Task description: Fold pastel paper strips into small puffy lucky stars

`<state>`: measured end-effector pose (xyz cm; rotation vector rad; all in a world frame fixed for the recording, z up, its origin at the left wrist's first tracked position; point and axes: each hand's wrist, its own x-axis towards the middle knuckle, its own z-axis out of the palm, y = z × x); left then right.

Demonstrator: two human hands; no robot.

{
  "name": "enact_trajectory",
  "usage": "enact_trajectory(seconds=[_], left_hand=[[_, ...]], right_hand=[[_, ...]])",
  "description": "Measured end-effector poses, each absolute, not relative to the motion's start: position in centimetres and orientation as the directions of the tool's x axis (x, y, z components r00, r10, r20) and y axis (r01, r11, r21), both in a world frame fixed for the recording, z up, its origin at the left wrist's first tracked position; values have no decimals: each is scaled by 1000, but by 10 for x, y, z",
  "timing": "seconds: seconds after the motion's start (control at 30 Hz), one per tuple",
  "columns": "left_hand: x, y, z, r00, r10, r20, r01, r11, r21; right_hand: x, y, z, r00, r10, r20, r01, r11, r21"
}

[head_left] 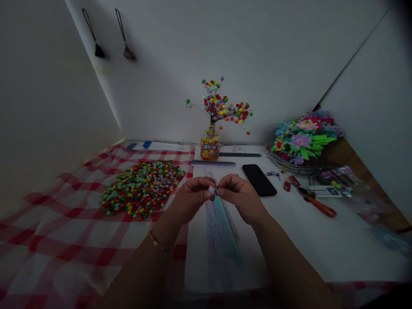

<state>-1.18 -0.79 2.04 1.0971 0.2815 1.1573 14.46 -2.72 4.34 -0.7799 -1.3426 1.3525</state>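
Note:
Both hands meet above the middle of the white board. Between thumb and fingertips, my left hand [191, 197] pinches a small pale lilac paper star [211, 189]. My right hand [240, 195] has its thumb and forefinger closed at the star's right side, and its other fingers are curled. Beneath the hands lie long paper strips [222, 227] in lilac, blue and green. To the left is a broad heap of small colourful folded paper stars [143, 189], spread on a red and white checked cloth [74, 214]. The star's exact folds are too small to make out.
A bottle [210, 148] holding wire stems of stars stands at the back. Right of the hands lie a black phone [259, 179] and orange-handled pliers [318, 205]. Fuzzy flowers [302, 137] fill the back right. More thin strips [214, 163] lie before the bottle.

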Motion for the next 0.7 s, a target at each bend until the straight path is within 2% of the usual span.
enact_trajectory(seconds=[0.23,0.7], left_hand=[[-12,-9,21,396,870,294,-627,22,778],[-14,-6,20,410,861,302,-511,-57,858]], right_hand=[[144,-29,42,-215,910,355,57,375,-925],[146,-26,43,-164,941,297,197,326,-925]])
